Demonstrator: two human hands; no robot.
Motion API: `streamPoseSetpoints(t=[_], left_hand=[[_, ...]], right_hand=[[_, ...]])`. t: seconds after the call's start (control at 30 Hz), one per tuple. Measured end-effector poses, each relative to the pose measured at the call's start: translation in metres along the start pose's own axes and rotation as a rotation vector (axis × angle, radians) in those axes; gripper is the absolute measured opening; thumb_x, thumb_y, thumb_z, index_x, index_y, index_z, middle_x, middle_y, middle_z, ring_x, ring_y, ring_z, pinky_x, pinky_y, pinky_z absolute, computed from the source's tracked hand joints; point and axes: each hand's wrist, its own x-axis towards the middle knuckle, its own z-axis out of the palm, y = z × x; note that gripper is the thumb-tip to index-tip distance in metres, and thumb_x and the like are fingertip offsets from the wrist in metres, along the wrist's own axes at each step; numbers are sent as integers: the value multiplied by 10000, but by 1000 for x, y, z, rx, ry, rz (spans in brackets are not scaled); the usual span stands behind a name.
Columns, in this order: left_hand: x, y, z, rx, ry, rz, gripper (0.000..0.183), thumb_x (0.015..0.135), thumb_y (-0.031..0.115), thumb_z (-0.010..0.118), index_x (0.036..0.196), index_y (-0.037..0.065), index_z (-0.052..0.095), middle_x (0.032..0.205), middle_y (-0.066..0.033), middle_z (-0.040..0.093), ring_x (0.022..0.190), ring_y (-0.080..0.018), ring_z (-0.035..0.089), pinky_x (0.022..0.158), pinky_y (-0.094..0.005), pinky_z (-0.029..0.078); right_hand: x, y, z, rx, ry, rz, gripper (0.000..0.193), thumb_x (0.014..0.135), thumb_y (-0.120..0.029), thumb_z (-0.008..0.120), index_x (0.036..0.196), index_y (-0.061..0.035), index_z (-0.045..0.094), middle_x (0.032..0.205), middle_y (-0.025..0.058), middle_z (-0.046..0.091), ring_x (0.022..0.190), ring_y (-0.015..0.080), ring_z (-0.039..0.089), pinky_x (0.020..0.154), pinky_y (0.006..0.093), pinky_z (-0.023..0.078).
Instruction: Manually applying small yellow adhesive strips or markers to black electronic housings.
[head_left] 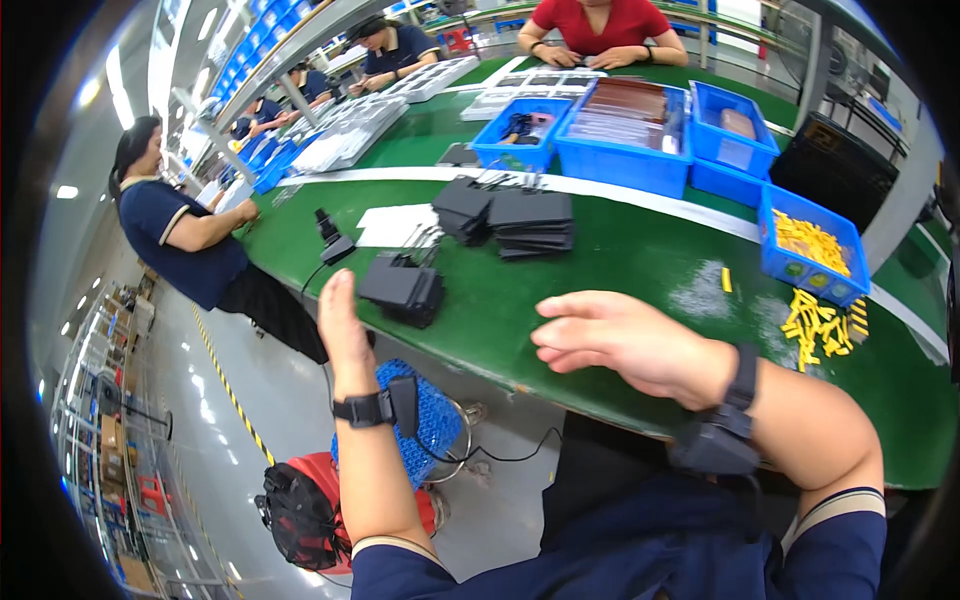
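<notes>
My left hand (345,325) is raised at the table's near edge, seen side-on with its fingers stretched out and nothing visible in it. Just to its right stands a stack of flat black cases (402,290). My right hand (620,345) hovers above the green tabletop (500,320), fingers extended and slightly apart, holding nothing. Farther off are two more stacks of black cases, one on the left (464,210) and one on the right (531,222). Each wrist wears a strapped black device, one on the left (366,409) and one on the right (722,430).
Blue bins (620,165) line the far side; one blue bin (850,272) holds yellow pieces. Loose yellow pieces (812,330) lie at right. White sheets (385,226) and a cabled black device (335,245) lie ahead. A blue stool (435,430) stands below. Co-workers sit or stand around.
</notes>
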Motion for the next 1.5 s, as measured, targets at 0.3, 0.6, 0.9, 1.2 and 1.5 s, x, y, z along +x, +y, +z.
streamPoseSetpoints(t=[0.3,0.6,0.9,1.2,1.5], left_hand=[[-149,91,148,-64,-745,452,373,892,239,519,1112,-62,535,1140,-156,553,1109,-235,500,986,-363,345],[-303,150,254,127,-1829,574,298,699,120,688,971,22,614,1004,-164,628,972,-351,573,875,-407,450],[-369,177,331,424,-1861,637,240,775,127,638,980,8,603,998,-154,623,953,-341,568,860,-413,436],[-399,193,391,646,-1705,696,233,753,46,643,981,25,595,991,-142,630,952,-331,585,842,-400,448],[-388,188,379,467,-1725,740,209,752,65,646,947,0,611,963,-155,635,943,-331,586,849,-399,452]], right_hand=[[-219,-33,-172,-361,599,-342,330,854,-128,625,1136,31,560,986,81,635,885,129,597,791,262,482],[-538,36,-386,-1180,2075,189,296,747,-183,562,964,-1,650,945,211,641,878,387,606,798,426,486],[-723,95,-490,-941,2580,896,262,801,-141,489,982,-7,623,1079,189,570,1040,355,540,859,432,465],[-804,75,-553,-567,2581,1126,732,719,-520,633,1238,-28,475,1232,188,535,1156,337,503,934,412,424],[-821,105,-553,-925,2419,1277,350,874,-184,383,1108,-15,580,1076,216,615,1015,375,588,907,421,445]])
